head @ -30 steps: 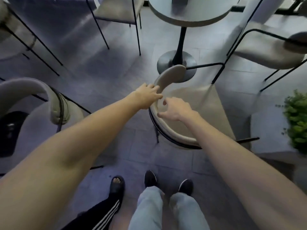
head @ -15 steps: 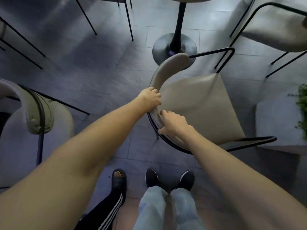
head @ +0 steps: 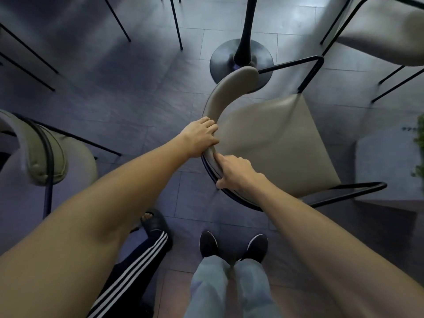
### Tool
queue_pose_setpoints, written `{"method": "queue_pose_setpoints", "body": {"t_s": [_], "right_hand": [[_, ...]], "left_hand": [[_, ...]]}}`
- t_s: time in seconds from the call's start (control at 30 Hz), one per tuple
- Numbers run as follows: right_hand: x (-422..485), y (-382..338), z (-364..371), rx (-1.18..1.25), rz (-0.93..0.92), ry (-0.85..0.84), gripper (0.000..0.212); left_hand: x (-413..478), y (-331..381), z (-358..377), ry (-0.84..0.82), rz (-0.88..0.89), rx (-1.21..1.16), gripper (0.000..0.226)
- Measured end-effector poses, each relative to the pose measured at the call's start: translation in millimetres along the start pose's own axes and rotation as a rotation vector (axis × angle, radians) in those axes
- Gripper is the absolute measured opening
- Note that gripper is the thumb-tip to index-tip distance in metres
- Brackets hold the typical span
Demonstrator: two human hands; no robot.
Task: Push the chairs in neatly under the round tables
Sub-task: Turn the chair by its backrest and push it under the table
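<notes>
A beige padded chair (head: pixel 275 143) with a black metal frame stands just in front of me, seat turned to the right. Its curved backrest (head: pixel 229 90) arcs toward the round table's black pedestal base (head: pixel 241 60); the tabletop is out of view. My left hand (head: pixel 199 138) grips the backrest from the left. My right hand (head: pixel 236 173) grips the same backrest lower down, fingers wrapped over its padded edge and frame.
Another beige chair (head: pixel 41 152) stands at my left, a third (head: pixel 378 31) at the top right. Thin black chair legs (head: pixel 119 21) cross the tiled floor at top left. A second person's striped trouser leg and sandal (head: pixel 153 226) are beside my feet. A plant (head: pixel 419 143) is at right.
The view has dropped and closed in on the chair, so the tabletop has left the frame. My right hand has gone from resting on the backrest to gripping it.
</notes>
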State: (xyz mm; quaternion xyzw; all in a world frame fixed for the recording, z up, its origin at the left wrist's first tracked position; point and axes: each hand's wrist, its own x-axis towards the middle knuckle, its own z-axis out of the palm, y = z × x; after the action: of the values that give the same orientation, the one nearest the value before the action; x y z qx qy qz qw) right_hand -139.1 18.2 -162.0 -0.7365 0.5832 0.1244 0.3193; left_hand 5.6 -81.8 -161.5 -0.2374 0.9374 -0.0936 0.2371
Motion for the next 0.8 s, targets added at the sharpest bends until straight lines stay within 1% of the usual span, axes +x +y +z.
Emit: {"method": "queue_pose_setpoints", "body": {"t_s": [0.13, 0.33, 0.5, 0.6, 0.7, 0.8], "right_hand": [[-2.6, 13.9, -3.6, -0.006, -0.002, 0.005, 0.056], [-9.2, 40.4, -10.6, -0.070, -0.026, 0.015, 0.062], [-15.7, 58.3, -15.4, -0.134, -0.014, -0.017, 0.047], [-17.7, 65.0, -18.9, -0.164, -0.024, -0.029, 0.042], [-19.3, 71.3, -21.3, -0.203, -0.049, -0.024, 0.036], [-21.3, 80.8, -25.7, -0.244, -0.073, -0.016, 0.034]], "left_hand": [[2.5, 7.0, -0.5, -0.007, -0.040, 0.005, 0.043], [8.7, 22.7, -4.6, -0.005, -0.116, -0.034, 0.036], [8.1, 36.5, -8.9, -0.024, -0.185, -0.060, 0.036], [4.8, 46.0, -11.3, -0.041, -0.232, -0.065, 0.033], [4.3, 55.9, -13.7, -0.096, -0.273, -0.061, 0.028], [5.8, 64.0, -16.8, -0.128, -0.315, -0.070, 0.025]]}}
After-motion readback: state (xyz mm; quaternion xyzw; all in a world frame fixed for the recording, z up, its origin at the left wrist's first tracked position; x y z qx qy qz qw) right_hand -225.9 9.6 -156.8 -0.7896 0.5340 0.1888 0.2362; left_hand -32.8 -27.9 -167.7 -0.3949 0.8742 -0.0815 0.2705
